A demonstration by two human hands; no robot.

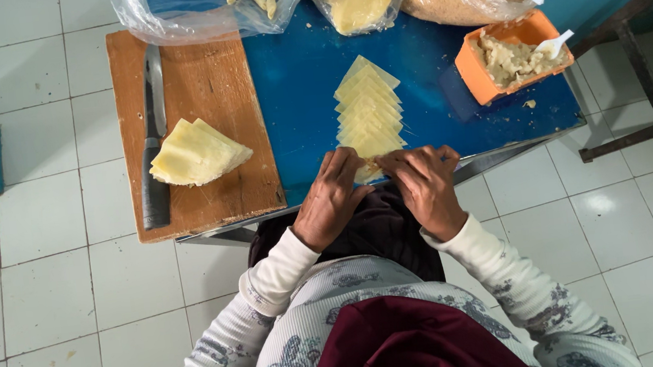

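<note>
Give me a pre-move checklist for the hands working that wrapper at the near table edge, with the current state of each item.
1. Both hands on the wrapper: left hand and right hand meet over the nearest wrapper - ok.
2. Fold closed: hidden under the fingers - cannot tell.
3. More wrappers ready: row of wrappers laid out on the blue table - ok.
4. Filling within view: orange tub holds filling, with a white spoon in it - ok.
5. Knife apart from hands, on the wooden board - ok.
</note>
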